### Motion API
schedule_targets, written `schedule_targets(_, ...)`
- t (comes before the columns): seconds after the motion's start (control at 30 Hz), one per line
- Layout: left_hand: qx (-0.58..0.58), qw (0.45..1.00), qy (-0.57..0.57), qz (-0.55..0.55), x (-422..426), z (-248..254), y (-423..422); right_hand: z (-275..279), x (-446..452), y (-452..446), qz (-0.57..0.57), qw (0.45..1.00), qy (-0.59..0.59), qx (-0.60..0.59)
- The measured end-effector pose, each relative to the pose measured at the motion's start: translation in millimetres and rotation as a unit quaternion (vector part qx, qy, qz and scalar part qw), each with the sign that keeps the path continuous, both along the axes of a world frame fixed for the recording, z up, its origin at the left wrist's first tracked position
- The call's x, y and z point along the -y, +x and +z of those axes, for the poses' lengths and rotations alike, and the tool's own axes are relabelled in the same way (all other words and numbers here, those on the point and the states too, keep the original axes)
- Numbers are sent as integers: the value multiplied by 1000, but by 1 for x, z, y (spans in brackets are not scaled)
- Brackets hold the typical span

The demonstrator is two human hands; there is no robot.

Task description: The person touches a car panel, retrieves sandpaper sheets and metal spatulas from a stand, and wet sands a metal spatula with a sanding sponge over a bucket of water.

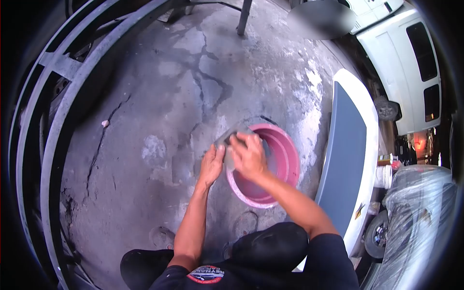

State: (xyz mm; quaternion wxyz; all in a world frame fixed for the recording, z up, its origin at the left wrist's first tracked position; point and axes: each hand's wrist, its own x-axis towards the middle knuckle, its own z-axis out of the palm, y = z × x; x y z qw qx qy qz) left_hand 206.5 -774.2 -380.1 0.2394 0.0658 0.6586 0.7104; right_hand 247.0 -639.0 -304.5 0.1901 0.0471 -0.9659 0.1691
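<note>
A pink basin (289, 166) stands on the floor in front of me, with cloudy liquid inside. Over its left rim, my left hand (211, 165) grips the edge of a flat grey piece (223, 138), whose kind I cannot make out. My right hand (249, 155) is bent over that piece with its fingers curled against it. Something dark shows under the right fingertips, blurred and mostly hidden by them.
A white and grey car panel (345, 154) stands to the right of the basin. Beyond it are a plastic-covered vehicle (415, 217), a white bucket (383, 177) and a white van (398, 67). A metal frame (60, 121) curves along the left, above cracked concrete (145, 96).
</note>
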Motion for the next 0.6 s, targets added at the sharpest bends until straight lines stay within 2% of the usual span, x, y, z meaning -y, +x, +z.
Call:
schedule_targets(0.07,-3,1000,6,16,-7,2,1,0,-32,-28,-118,993,26,15)
schedule_targets(0.1,-20,999,-7,46,-8,2,4,7,-38,-38,-170,985,-3,22)
schedule_targets(0.13,-40,996,-18,81,-9,2,4,6,-33,-33,-168,986,-1,18)
schedule_targets(0.2,-28,993,-39,111,-10,14,6,-3,-8,-4,-32,999,35,-11)
schedule_targets(0.23,-10,989,-67,132,-10,19,8,-1,11,16,18,1000,-7,-17)
schedule_targets(0.27,-5,989,-72,132,-11,20,15,-6,6,18,17,1000,-12,-11)
schedule_targets(0.37,-9,977,-88,196,-24,25,21,-3,-43,-7,-148,988,16,-42)
schedule_targets(0.4,-8,977,-86,196,-27,25,24,-3,-38,-1,-148,988,18,-42)
schedule_targets(0.47,-47,957,-44,284,-33,27,23,-5,-13,20,-36,999,1,-24)
schedule_targets(0.5,-45,957,-46,284,-33,27,21,5,9,36,34,999,-23,-4)
schedule_targets(0.53,-41,959,-70,272,-31,27,21,-1,2,35,30,999,-27,3)
schedule_targets(0.6,-40,962,-92,254,-30,25,24,-10,-32,13,-95,995,-15,13)
